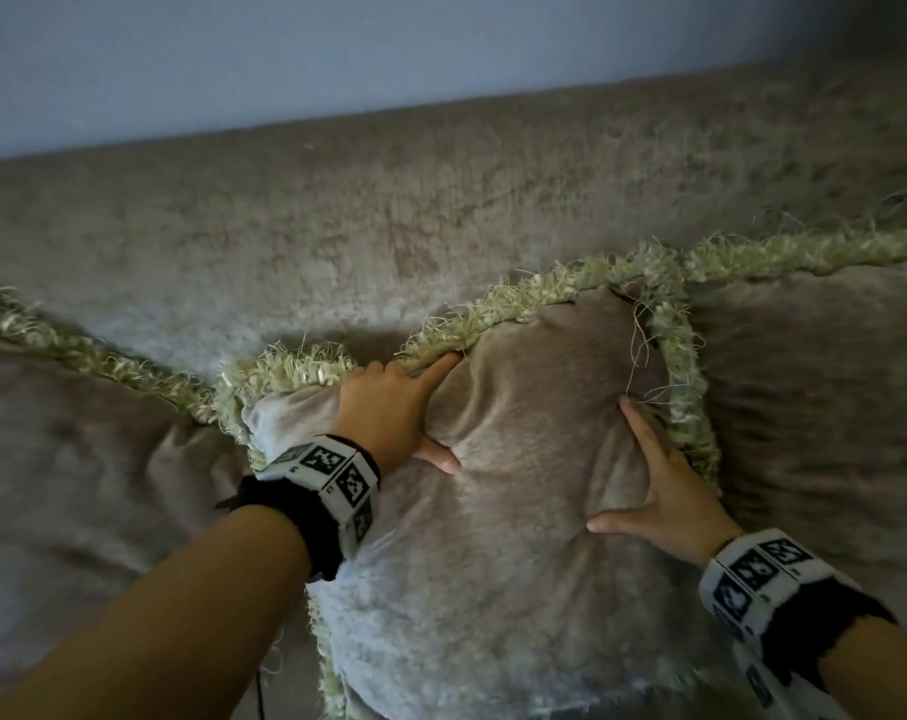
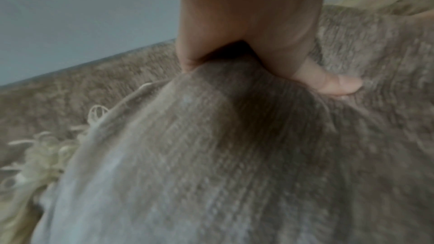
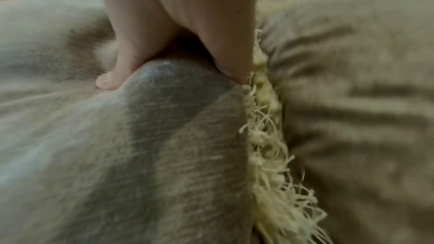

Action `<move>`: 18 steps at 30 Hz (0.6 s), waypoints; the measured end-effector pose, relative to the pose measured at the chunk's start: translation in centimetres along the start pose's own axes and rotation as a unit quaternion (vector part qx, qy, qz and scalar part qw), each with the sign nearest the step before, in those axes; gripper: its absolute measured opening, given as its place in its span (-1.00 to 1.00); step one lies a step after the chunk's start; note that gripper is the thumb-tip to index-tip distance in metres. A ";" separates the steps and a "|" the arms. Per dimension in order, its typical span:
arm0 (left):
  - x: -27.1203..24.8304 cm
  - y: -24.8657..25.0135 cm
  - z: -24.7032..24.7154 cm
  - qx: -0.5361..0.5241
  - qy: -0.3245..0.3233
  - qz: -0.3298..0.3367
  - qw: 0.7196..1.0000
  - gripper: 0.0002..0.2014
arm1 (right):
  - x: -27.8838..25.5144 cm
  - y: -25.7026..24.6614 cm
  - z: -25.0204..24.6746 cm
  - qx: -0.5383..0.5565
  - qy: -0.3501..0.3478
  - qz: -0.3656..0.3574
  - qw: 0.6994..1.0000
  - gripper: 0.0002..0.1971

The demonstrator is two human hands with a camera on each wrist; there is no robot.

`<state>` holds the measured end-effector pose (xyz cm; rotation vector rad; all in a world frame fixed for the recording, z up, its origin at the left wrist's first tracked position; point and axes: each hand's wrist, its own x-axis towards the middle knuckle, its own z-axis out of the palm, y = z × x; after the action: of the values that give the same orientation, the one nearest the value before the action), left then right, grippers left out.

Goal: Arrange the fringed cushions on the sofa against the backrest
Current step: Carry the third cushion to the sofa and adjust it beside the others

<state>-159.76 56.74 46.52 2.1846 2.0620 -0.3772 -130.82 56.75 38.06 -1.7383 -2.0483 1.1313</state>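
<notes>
Fingers of the left hand curl into the upper left part of a taupe velvet cushion with pale green fringed edging, the index finger reaching the fringe along its top edge and the thumb digging into the fabric, so a fold of velvet is pinched between them. Over on the cushion's right side, the right hand grips another ridge of fabric just inside the fringe, thumb pressed into the face and the other fingers lying along the edge. This cushion leans against the taupe velvet sofa backrest, in the middle of it. A matching fringed cushion sits at its left, and another touches its right edge, both also against the backrest. Above the backrest runs a pale blue-grey wall.
</notes>
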 end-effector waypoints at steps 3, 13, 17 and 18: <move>-0.9 -0.4 -1.9 -0.024 0.009 -0.009 1.000 0.19 | -0.5 -2.4 -3.2 -0.043 -0.003 -0.001 0.999 0.35; -6.0 -1.2 -7.1 -0.145 0.098 -0.043 0.984 0.14 | -0.2 -11.9 -14.5 -0.218 -0.047 -0.073 0.972 0.32; -6.8 -3.6 -6.1 -0.137 0.094 -0.099 0.981 0.16 | 1.9 -14.5 -13.0 -0.254 -0.037 -0.085 0.963 0.31; -6.9 -4.3 -5.4 -0.123 0.077 -0.113 0.983 0.16 | 2.5 -14.9 -12.1 -0.269 -0.023 -0.074 0.960 0.31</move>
<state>-163.79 51.77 53.84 1.8975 2.3029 0.0314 -135.08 63.87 55.49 -1.7354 -2.6434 0.6039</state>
